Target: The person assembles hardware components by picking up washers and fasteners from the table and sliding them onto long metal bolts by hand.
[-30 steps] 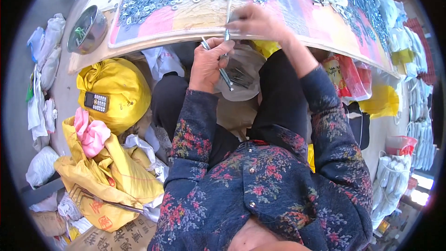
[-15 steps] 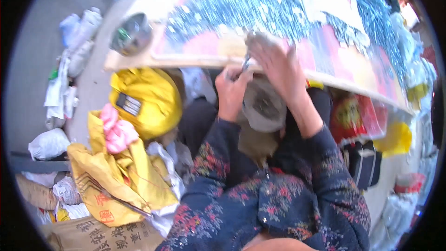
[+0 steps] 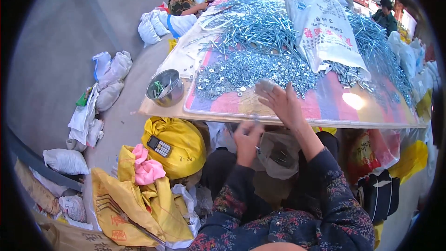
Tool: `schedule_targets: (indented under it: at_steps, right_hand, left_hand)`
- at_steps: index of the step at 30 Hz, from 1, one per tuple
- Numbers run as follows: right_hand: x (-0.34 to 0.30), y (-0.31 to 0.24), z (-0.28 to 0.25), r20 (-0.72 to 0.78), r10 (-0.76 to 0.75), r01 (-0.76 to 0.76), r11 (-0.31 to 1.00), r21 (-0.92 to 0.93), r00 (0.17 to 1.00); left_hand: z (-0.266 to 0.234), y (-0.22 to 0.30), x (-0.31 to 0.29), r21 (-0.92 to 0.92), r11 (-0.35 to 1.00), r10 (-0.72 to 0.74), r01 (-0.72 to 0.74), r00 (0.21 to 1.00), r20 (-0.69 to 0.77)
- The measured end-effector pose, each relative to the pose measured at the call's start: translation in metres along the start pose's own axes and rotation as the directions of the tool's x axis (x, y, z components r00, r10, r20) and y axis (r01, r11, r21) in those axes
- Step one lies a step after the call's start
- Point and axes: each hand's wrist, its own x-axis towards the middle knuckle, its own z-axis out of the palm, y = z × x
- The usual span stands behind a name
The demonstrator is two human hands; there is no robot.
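My left hand [image 3: 248,140] is closed, somewhat blurred, just below the table's front edge. A thin silvery metal bolt [image 3: 258,150] seems to be in its fist, with only its ends peeking out. Above that edge my right hand [image 3: 284,106] is stretched out, thumb apart from the fingers, and something greyish covers a fingertip. Its fingers come close to a spread of small metal washers and nuts [image 3: 251,72]. Behind these lies a heap of long metal bolts [image 3: 260,23]. Between my knees an open translucent plastic bag [image 3: 278,155] has dark pieces inside.
A metal bowl [image 3: 166,88] stands at the table's left corner. A white woven sack [image 3: 320,28] spills short metal tubes [image 3: 346,74]. Beside my left leg are a yellow bag [image 3: 186,151] bearing a phone [image 3: 159,146] and a pink cloth [image 3: 147,165]. Other people sit farther off.
The view has tilted up, showing more of the table and people beyond. My left hand has come away from the right one, and the right hand's fingers still point over the table.
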Motion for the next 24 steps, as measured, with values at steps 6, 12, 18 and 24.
schedule_targets:
  at_steps: [6, 12, 18, 24]
  right_hand:
    - [-0.006, 0.01, 0.028, 0.053, 0.048, -0.055, 0.987, 0.149, 0.997]
    - [0.021, 0.012, -0.011, 0.007, 0.009, -0.011, 0.958, 0.287, 1.0]
    - [0.009, 0.009, 0.015, -0.002, 0.067, -0.067, 0.993, 0.102, 0.998]
    - [0.018, 0.026, 0.028, -0.081, 0.121, -0.108, 0.984, 0.142, 0.989]
  left_hand:
    - [-0.014, 0.008, 0.015, -0.225, 0.968, -0.142, 0.115, 0.984, -0.109]
    - [0.022, 0.007, -0.015, 0.135, 0.969, 0.173, -0.207, 0.958, 0.23]
    - [-0.016, 0.011, 0.01, -0.153, 0.98, -0.146, 0.123, 0.979, -0.146]
    - [-0.003, 0.005, -0.003, -0.069, 0.996, -0.059, 0.063, 0.997, 0.054]
